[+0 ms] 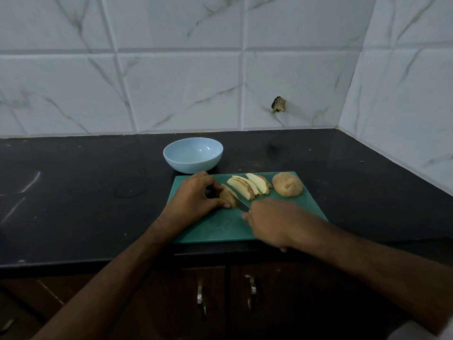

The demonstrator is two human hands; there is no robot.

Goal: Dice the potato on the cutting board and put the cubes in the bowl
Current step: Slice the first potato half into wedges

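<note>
**Slicing a potato half on a green board, bowl waiting behind**

You are partway through the cutting. The potato piece [228, 196] you are working on lies at the left-centre of the green cutting board [220, 227], skin side showing. Your left hand [193, 197] is curled over its left end, fingertips and thumb pinching it so that it cannot roll under the blade. Your right hand [272, 223] comes in from the right, closed round the handle of a knife [242, 204]; the handle itself is hidden under your fingers and only a short stretch of blade shows, lying against the right face of the held piece, where the next slice would come off.

Just to the right of the blade, a fan of pale slices [247, 186] leans one on another, cut faces up, pushed clear of the knife. Beyond them, at the board's far right corner, sits the other potato half [287, 184], uncut, domed skin upward, which suggests its flat face is down so that it stays put.

Behind the board's far left corner, close to it, stands a light blue bowl [193, 154], with nothing inside; it looks placed within easy reach for the cubes. No cubes exist yet, only long slices, so by my reading the dicing proper is yet to come.

Everything rests on a dark countertop [73, 192] against a white marbled tile wall [171, 69]
</note>
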